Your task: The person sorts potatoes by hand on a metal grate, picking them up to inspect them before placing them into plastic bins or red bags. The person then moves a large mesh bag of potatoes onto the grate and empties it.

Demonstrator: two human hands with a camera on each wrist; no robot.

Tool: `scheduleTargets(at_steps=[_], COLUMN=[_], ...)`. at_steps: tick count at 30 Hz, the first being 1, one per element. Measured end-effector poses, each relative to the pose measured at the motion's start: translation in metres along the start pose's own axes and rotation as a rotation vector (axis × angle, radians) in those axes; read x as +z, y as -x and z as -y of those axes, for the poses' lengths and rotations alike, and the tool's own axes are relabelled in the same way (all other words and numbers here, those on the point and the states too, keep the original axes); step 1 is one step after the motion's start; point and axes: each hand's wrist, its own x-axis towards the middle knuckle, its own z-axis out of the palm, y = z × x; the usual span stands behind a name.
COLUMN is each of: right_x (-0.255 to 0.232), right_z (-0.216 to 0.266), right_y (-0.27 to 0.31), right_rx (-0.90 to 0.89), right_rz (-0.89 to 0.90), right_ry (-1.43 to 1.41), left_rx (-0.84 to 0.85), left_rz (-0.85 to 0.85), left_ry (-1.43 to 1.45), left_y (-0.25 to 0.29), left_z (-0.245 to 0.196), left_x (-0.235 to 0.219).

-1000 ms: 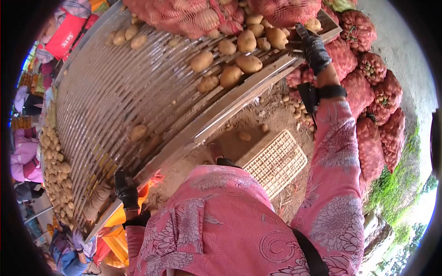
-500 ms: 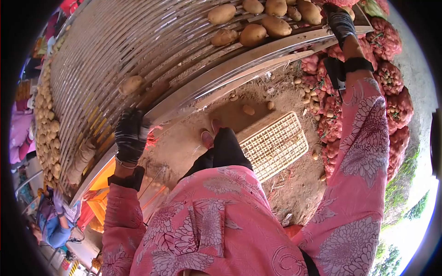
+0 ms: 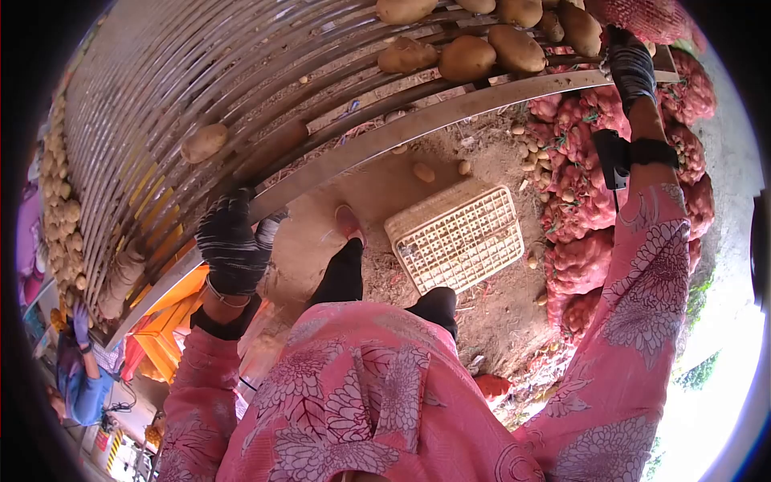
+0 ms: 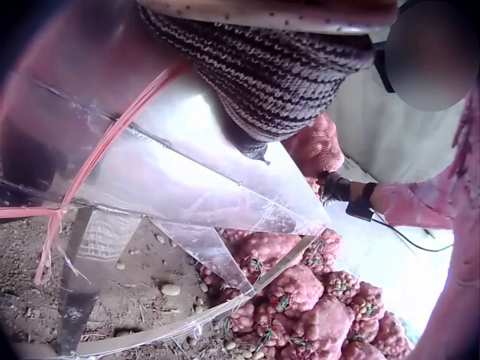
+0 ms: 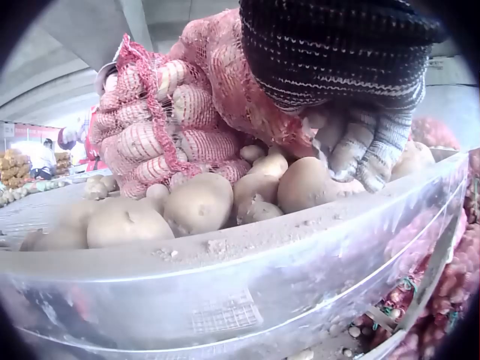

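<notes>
My left hand [image 3: 231,245], in its dark knit glove, rested on the metal edge [image 3: 321,165] of the sorting table, fingers curled over the rail and gripping it for balance. A lone potato [image 3: 204,142] lay on the bars [image 3: 161,88] just up from that hand, apart from it. Below me a pale plastic crate [image 3: 458,237] sat on the dirt. Further right a cluster of loose potatoes [image 5: 199,202] lay against the table's rim, touching each other. My right hand [image 5: 352,142] reached over them, gloved fingers bent down onto one potato, beside the red net sack [image 5: 172,112] that was full and slumped on the pile. Whether I truly held that potato or only pressed it, I cannot tell. To do this well, I judged, I should keep braced on the rail and draw the potatoes along the bars gently, clear of the netting, so none rolled over the rim toward the stacked sacks [image 3: 578,161].
</notes>
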Motion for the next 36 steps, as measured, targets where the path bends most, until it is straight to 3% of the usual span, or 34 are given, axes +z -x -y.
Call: scheduleTargets(at_steps=[2, 3, 6, 9, 10, 12, 13, 14, 17, 19, 21, 23, 25, 27, 29, 30, 32, 33, 34, 35, 36], right_x=[-0.010, -0.028, -0.017, -0.021, -0.015, -0.016, -0.019, -0.029, -0.030, -0.038, -0.041, -0.042, -0.056, -0.077, -0.026, 0.027, -0.004, -0.018, -0.003, -0.015, -0.027], right_z=[0.012, 0.036, 0.014, 0.008, -0.013, 0.011, 0.017, 0.027, 0.026, 0.034, 0.040, 0.044, 0.062, 0.080, 0.018, -0.018, -0.007, 0.004, 0.005, 0.010, 0.015], right_y=[0.005, 0.022, 0.009, 0.015, 0.004, 0.001, 0.003, 0.011, 0.020, 0.018, 0.019, 0.027, 0.034, 0.041, 0.035, 0.024, 0.055, 0.075, 0.081, 0.077, 0.074], right_rx=[-0.137, 0.010, -0.022, -0.358, -0.430, -0.190, -0.196, -0.053, -0.058, 0.135, 0.086, 0.056, 0.289, 0.541, -0.833, -0.845, -0.871, -0.867, -0.756, -0.694, -0.578], right_rz=[-0.098, -0.053, 0.003, -0.186, -0.067, -0.069, -0.079, 0.002, -0.059, 0.172, 0.134, 0.138, 0.317, 0.512, -0.276, -0.186, -0.429, -0.514, -0.165, 0.074, 0.273], right_ry=[0.021, -0.005, 0.152, 0.166, 0.361, 0.178, 0.176, 0.059, -0.055, -0.246, -0.266, -0.286, -0.377, -0.535, -0.023, 0.836, 0.982, 1.046, 0.377, -0.069, -0.519], left_rx=[-0.007, -0.018, -0.031, -0.062, -0.077, -0.058, -0.018, 0.006, -0.024, -0.015, 0.002, 0.026, 0.077, 0.008, 0.080, 0.153, 0.236, 0.029, -0.162, -0.141, -0.082], left_rz=[0.020, 0.039, 0.034, 0.040, 0.057, 0.020, 0.002, -0.037, -0.052, -0.067, -0.075, -0.015, 0.008, 0.245, 0.187, 0.129, -0.059, 0.058, 0.256, 0.338, 0.239], left_ry=[-0.002, -0.019, -0.004, 0.030, 0.043, 0.033, 0.027, 0.034, 0.076, 0.061, 0.047, 0.096, 0.079, 0.006, -0.083, -0.150, 0.072, 0.174, 0.228, 0.132, 0.067], left_y=[0.001, 0.001, -0.001, 0.003, 0.003, 0.000, -0.001, -0.001, 0.000, -0.001, -0.005, -0.012, -0.021, -0.041, -0.044, -0.042, -0.050, -0.062, -0.072, -0.070, -0.067], left_z=[0.003, 0.004, 0.001, 0.002, 0.003, 0.002, 0.002, 0.003, 0.001, 0.001, -0.002, -0.007, -0.011, -0.029, -0.034, -0.034, -0.026, -0.047, -0.058, -0.050, -0.047], left_x=[0.002, 0.002, 0.000, 0.003, 0.003, 0.001, -0.001, 0.001, 0.002, 0.001, -0.002, -0.006, -0.007, -0.008, 0.001, 0.012, 0.034, 0.016, 0.003, 0.007, 0.016])
